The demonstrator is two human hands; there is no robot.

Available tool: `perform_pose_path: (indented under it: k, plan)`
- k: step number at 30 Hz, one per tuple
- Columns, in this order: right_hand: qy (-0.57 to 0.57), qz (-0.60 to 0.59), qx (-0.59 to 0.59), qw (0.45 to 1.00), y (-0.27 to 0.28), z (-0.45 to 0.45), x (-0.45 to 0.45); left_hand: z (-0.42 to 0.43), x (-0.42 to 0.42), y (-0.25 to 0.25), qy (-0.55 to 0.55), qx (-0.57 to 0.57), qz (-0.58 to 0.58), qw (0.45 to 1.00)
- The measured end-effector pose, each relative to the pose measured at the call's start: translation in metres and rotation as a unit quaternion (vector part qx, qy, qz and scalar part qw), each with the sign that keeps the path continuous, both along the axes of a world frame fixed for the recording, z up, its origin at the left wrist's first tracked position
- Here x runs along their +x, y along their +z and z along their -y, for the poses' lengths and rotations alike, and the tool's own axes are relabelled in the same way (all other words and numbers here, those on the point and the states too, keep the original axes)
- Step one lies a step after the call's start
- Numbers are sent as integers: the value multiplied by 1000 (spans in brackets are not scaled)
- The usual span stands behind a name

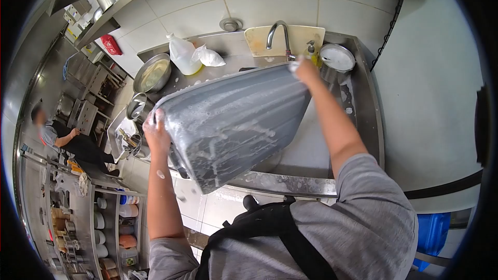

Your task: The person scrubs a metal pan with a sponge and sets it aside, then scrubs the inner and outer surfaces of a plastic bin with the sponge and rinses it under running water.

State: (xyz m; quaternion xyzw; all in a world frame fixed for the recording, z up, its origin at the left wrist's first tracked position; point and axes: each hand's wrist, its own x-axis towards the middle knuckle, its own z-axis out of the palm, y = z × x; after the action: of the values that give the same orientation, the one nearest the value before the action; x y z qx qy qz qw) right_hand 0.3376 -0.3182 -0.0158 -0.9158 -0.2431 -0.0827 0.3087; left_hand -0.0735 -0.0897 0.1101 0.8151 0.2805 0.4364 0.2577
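A large grey plastic bin (238, 124), streaked with soap suds, is tilted over the front of the metal sink (376, 140). My left hand (156, 130) grips its left edge, with foam on the fingers. At the bin's upper right corner, my right hand (304, 70) is closed beside the faucet (278, 28); something white and foamy shows at its fingers, too small to make out. Whether that hand grips the rim or presses the white thing on it is unclear. The bin hides part of the sink basin.
Behind the bin are a metal bowl (152, 73), a white jug (182, 54), a white bag (209, 57), a soap pump bottle (311, 52) and a pot of suds (337, 58). Another person (67, 140) stands at far left. Shelves (93, 223) hold containers at lower left.
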Motion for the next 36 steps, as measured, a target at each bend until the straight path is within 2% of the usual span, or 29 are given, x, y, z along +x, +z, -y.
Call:
perform_pose_path:
  k: [1,2,3,4,5,6,7,9,10,11,13,15,17,19,21,23,25,27,28,30,31,33,34,35,36]
  plan:
    - [12,-121,81,989,11,22,-2,-2,-3,1,-12,-13,27,999]
    - [114,-260,235,930,2,27,6,-11,-6,-3,-7,-9,27,1000]
    - [117,-258,233,930,-11,32,13,-21,-9,-9,-1,-7,28,1000]
    - [111,-408,339,840,-17,37,7,-27,-10,-11,2,-8,30,1000]
    - [101,-543,430,715,-23,40,7,-34,-12,-12,5,-45,18,999]
    - [218,-488,540,651,-55,32,30,-42,-14,-15,9,-82,4,997]
    - [220,-487,539,651,-47,33,26,-60,-15,-20,10,-82,6,997]
    - [220,-356,552,721,-5,50,-1,-101,-17,-33,2,-184,22,983]
    - [194,-414,548,701,22,61,-15,-101,-21,-17,-31,-135,-24,990]
    - [193,-410,548,703,56,66,-33,-99,-20,-2,-13,-129,-68,989]
    - [167,-154,540,811,128,66,-72,-77,-7,54,-48,-27,-302,952]
    - [265,51,455,849,192,72,-91,-63,29,49,-74,110,-295,946]
    - [396,80,448,797,236,59,-110,27,79,72,-65,103,-277,953]
    - [424,145,369,815,261,41,-113,80,121,94,-149,132,-106,974]
    - [366,228,258,865,285,27,-136,103,140,114,-154,144,-74,975]
    - [325,248,290,865,282,7,-153,107,155,108,-107,77,105,986]
    - [261,336,261,866,256,1,-173,102,161,87,-97,83,116,985]
    - [299,328,234,865,229,23,-190,105,159,62,-85,36,241,966]
    - [297,328,235,866,217,33,-191,99,158,44,-88,37,240,966]
    - [237,261,180,918,202,48,-185,88,157,17,-10,56,219,974]
    - [237,258,178,920,201,43,-188,96,151,15,-10,53,217,975]
    - [227,202,74,950,204,21,-202,119,142,18,-61,2,179,982]
    - [223,172,21,959,203,16,-206,117,142,11,-43,15,189,981]
    - [222,167,19,960,197,18,-211,115,140,5,-44,12,185,982]
    - [267,189,57,943,190,20,-220,111,137,-2,-68,-38,179,981]
